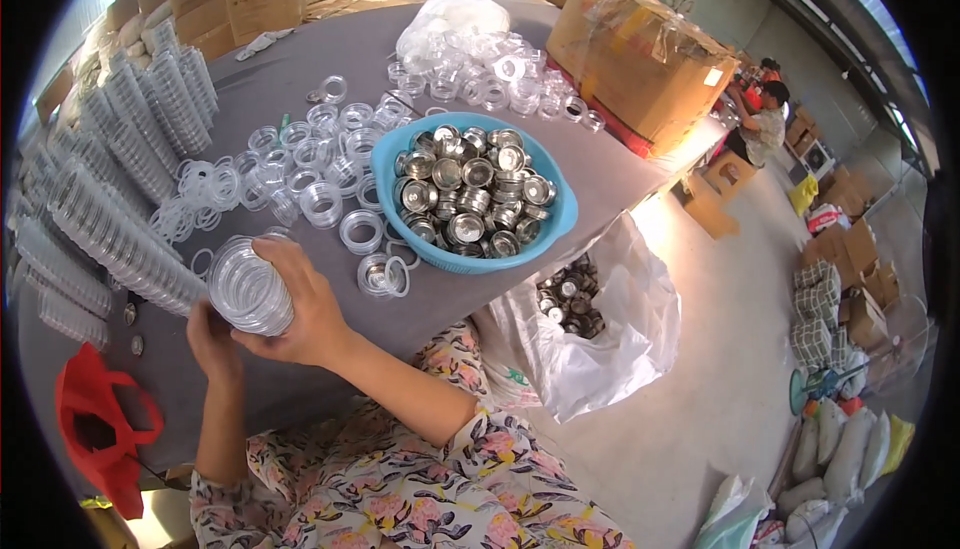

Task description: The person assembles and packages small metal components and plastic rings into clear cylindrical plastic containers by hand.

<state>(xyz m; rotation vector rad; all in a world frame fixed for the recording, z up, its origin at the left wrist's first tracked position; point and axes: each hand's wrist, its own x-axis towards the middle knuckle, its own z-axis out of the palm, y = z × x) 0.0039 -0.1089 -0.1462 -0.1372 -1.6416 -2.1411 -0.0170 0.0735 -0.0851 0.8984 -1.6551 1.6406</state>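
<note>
Both my hands hold a short stack of clear round plastic cases just above the grey table. My right hand wraps over the stack from the right and top. My left hand supports it from below and behind. A blue basin full of small silver metal tins sits to the right of my hands. Loose clear lids and rings lie scattered between the basin and my hands.
Long rows of stacked clear cases line the table's left side. A clear bag of plastic parts and a cardboard box stand at the far end. A white bag of tins sits by my lap, a red bag at lower left. A person crouches far right.
</note>
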